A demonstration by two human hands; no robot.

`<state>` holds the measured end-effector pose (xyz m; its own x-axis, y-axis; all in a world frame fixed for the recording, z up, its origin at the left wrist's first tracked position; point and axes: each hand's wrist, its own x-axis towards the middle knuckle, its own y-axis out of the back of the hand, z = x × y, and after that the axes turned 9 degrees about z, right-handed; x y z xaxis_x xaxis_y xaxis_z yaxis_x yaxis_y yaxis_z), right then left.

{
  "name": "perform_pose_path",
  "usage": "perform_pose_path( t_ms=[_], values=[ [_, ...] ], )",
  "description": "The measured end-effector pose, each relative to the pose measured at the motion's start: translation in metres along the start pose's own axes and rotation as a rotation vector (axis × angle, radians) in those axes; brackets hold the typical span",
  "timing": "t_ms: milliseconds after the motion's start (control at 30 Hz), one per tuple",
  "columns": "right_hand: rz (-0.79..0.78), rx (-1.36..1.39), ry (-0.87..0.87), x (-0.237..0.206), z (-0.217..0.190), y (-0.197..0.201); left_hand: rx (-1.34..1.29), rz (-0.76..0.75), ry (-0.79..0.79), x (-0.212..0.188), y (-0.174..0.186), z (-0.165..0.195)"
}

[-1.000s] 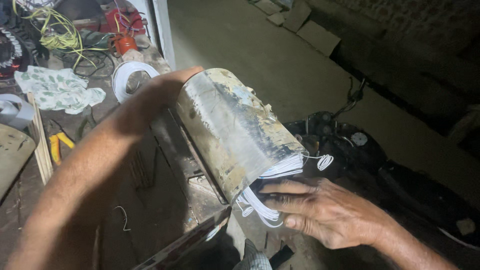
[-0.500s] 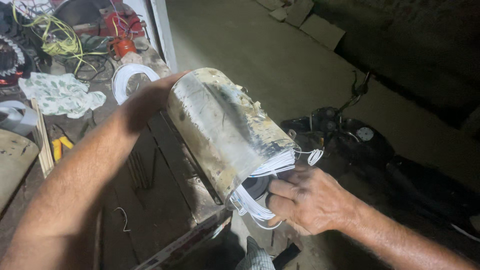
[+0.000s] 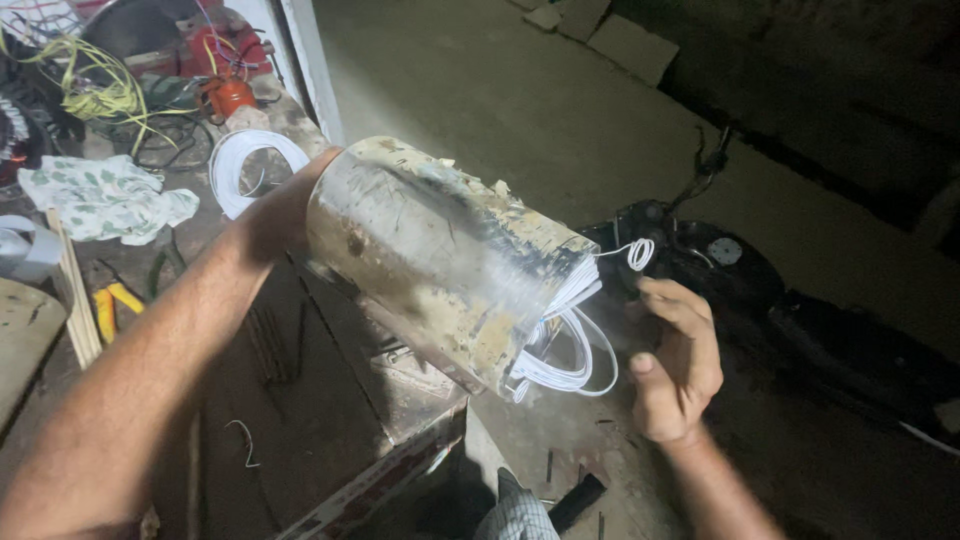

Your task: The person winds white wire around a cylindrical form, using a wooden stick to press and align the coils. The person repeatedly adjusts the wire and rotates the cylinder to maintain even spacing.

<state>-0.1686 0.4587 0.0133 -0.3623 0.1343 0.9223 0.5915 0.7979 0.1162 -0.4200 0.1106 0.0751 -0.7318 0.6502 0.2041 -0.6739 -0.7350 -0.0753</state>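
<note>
1. Fingers: right hand (image 3: 678,365) spread wide, holding nothing, just beside white wire loops (image 3: 570,345). Left hand (image 3: 290,205) hidden behind metal cylinder (image 3: 440,255); grip can't be told.
2. Cylinder tilted, held above table (image 3: 330,400) edge: coils may slide out.
3. Loose wire tail (image 3: 635,252) could snag.

Left arm (image 3: 150,370) stretched forward, hand hidden from view. Right hand (image 3: 675,360) raised, palm up, fingers (image 3: 672,300) loosely curled and spread, gripping nothing.
</note>
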Motion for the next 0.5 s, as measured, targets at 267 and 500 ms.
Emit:
perform_pose_path(
  t_ms=[267, 500],
  values=[
    [0.183, -0.167, -0.176, -0.028, 0.005, -0.057, 0.200, 0.015, 0.005, 0.017, -0.010, 0.005],
    [0.245, 0.016, -0.157, -0.005, -0.002, -0.072, 0.086, 0.142, 0.044, 0.020, -0.007, -0.007]
  ],
)
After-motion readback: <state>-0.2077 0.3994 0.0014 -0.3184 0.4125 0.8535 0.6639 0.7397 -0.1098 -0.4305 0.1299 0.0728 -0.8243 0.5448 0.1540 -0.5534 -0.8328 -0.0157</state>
